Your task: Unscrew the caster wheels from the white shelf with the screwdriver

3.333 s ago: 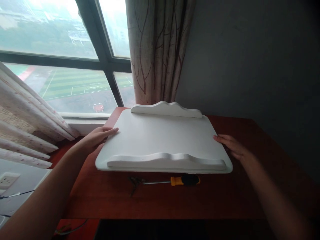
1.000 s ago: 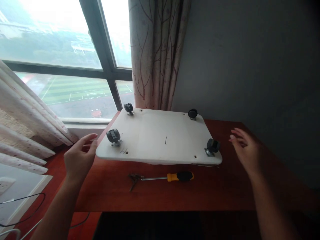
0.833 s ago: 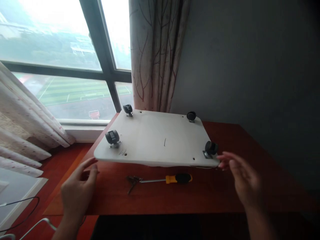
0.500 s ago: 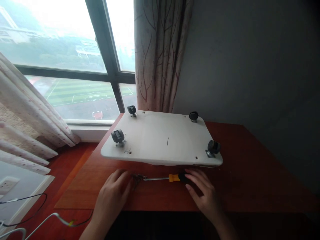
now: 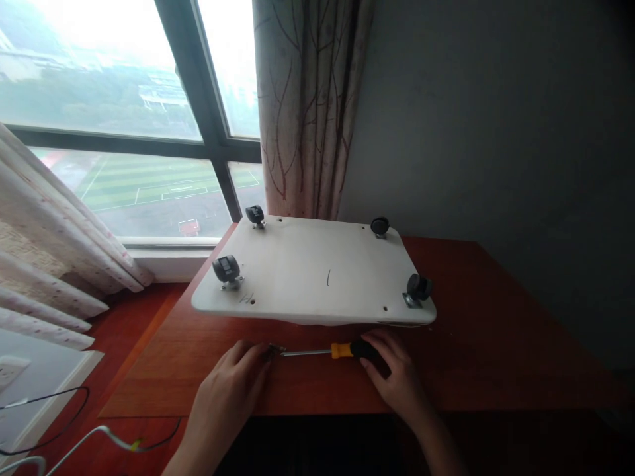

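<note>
Right hand (image 5: pixel 394 373) closed around the black end of the screwdriver (image 5: pixel 342 351) on the table (image 5: pixel 476 357), below the white board (image 5: pixel 297 264); left hand (image 5: pixel 228 377) at small metal pieces (image 5: pixel 276 348), grip hidden, cannot tell; a level lift should avoid scattering them.

We see a dark-framed window (image 5: pixel 217 143) onto a green football pitch (image 5: pixel 159 177), a branch-patterned curtain (image 5: pixel 307 119) at the window's right, a spotted curtain (image 5: pixel 47 244) at left, a wall socket (image 5: pixel 8 372) and a white cable (image 5: pixel 103 428) over reddish floor (image 5: pixel 116 340).
</note>
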The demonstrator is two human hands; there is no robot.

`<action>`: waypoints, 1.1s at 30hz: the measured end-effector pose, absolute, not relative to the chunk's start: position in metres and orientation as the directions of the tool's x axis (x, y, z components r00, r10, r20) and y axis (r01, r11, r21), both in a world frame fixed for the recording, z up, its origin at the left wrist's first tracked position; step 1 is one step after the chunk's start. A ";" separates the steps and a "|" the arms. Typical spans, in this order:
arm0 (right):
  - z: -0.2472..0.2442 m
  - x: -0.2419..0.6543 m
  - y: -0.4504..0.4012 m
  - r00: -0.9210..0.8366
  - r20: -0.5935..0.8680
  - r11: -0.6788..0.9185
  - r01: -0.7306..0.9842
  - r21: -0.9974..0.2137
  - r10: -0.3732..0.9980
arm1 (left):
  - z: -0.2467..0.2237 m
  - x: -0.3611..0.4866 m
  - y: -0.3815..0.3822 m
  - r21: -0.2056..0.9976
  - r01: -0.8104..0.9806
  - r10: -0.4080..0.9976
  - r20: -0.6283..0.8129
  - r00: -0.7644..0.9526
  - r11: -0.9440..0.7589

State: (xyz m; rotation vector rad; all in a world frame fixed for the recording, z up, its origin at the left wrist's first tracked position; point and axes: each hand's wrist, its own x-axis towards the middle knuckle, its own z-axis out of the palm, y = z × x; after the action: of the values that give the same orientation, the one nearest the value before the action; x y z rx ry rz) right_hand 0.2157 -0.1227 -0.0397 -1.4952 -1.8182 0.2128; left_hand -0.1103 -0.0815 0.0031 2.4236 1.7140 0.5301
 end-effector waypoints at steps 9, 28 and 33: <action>-0.046 0.219 -0.128 -0.014 0.367 0.269 0.707 -0.654 0.930 | -0.002 -0.109 -0.082 0.316 0.881 0.930 0.231 0.288 -0.351; -0.032 0.222 -0.129 0.106 0.336 0.208 0.603 -0.770 0.936 | 0.000 -0.099 -0.077 0.301 0.874 0.911 0.285 0.299 -0.381; -0.035 0.224 -0.131 0.113 0.333 0.205 0.593 -0.778 0.936 | 0.002 -0.095 -0.076 0.319 0.866 0.914 0.267 0.307 -0.384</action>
State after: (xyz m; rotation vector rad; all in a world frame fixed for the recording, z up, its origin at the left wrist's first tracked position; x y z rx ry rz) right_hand 0.2245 -0.1314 -0.0348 -1.4881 -1.5805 0.4796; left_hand -0.0953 -0.0765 0.0020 2.4439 1.6733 0.6215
